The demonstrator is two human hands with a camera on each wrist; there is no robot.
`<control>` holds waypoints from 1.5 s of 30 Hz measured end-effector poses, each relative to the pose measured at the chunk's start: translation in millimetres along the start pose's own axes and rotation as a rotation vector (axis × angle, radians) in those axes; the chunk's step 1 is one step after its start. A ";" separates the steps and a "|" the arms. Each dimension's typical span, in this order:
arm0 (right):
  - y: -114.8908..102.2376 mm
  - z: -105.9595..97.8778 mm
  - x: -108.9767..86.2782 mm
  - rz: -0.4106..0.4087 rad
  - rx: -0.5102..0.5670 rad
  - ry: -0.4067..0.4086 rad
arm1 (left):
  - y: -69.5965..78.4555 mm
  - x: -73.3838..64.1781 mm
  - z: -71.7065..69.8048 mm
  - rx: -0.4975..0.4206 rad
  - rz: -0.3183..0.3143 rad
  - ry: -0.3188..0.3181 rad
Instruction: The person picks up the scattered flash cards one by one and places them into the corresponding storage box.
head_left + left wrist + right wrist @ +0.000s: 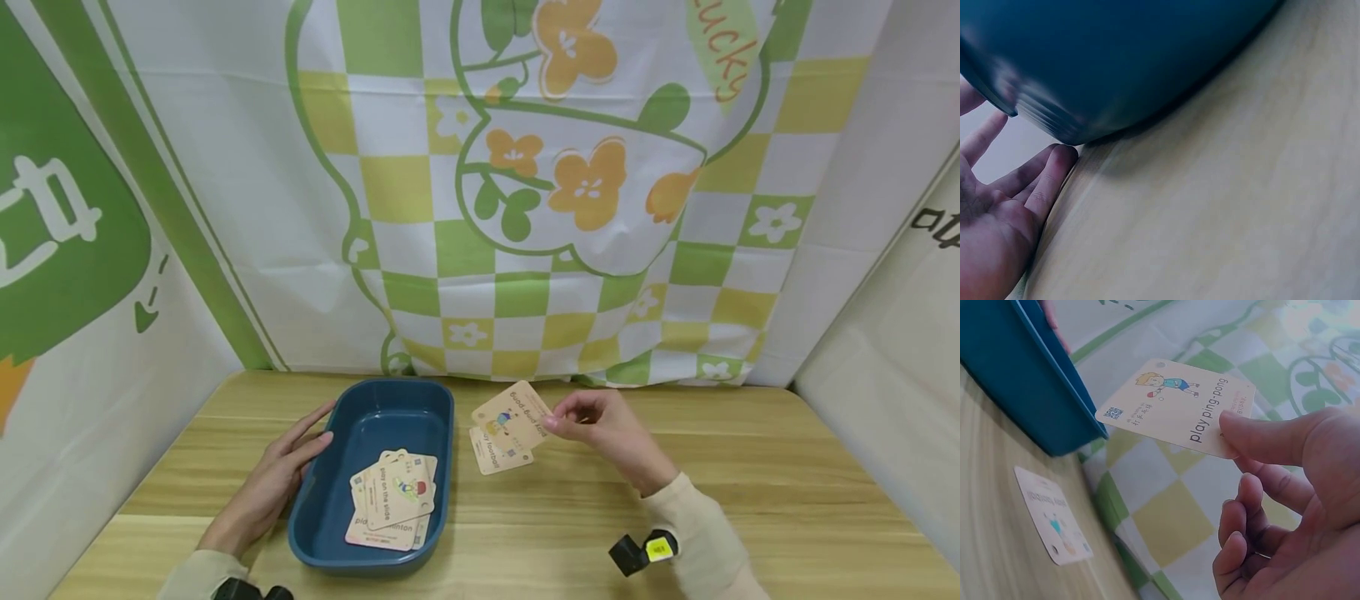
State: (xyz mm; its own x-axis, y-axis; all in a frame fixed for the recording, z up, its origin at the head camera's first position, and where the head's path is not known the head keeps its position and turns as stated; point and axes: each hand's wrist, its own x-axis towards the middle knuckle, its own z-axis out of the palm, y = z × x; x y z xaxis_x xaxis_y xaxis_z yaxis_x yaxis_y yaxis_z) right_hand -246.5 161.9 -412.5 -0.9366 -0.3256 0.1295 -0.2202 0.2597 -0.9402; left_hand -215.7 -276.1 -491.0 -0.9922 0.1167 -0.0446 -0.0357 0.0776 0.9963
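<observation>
My right hand [611, 429] pinches a corner of the "play ping-pong" card [1166, 403] between thumb and index finger, and its other fingers curl beneath. Held above the table, the card partly overlaps a second card [1054, 515] in the head view; that one lies on the wood and reads "football". At the left side of a blue plastic basin [300, 517], my left hand [273, 479] rests with extended fingers touching the rim and wall. Several cards [397, 492] lie in a loose pile in the basin, "play on the slide" on top.
The wooden table [540, 533] ends at a hanging cloth [465, 292] with green and yellow checks and flowers. White printed cloths also enclose the left and right sides. The basin stands left of the table's middle.
</observation>
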 end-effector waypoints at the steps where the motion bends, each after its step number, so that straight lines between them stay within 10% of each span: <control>1: -0.9 2.6 -0.2 -0.003 0.003 -0.004 | 0.1 0.0 -0.2 0.000 0.001 0.001; 45: -8.9 90.1 16.3 -0.085 0.050 -0.072 | -2.4 1.2 0.0 0.003 0.014 0.005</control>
State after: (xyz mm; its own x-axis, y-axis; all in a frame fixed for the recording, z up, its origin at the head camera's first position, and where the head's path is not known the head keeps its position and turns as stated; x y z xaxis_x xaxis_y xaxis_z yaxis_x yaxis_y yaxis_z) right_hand -235.3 72.3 -430.4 -0.8929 -0.4091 0.1881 -0.2823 0.1831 -0.9417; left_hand -216.8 -276.1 -493.4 -0.9932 0.1129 -0.0301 -0.0212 0.0793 0.9966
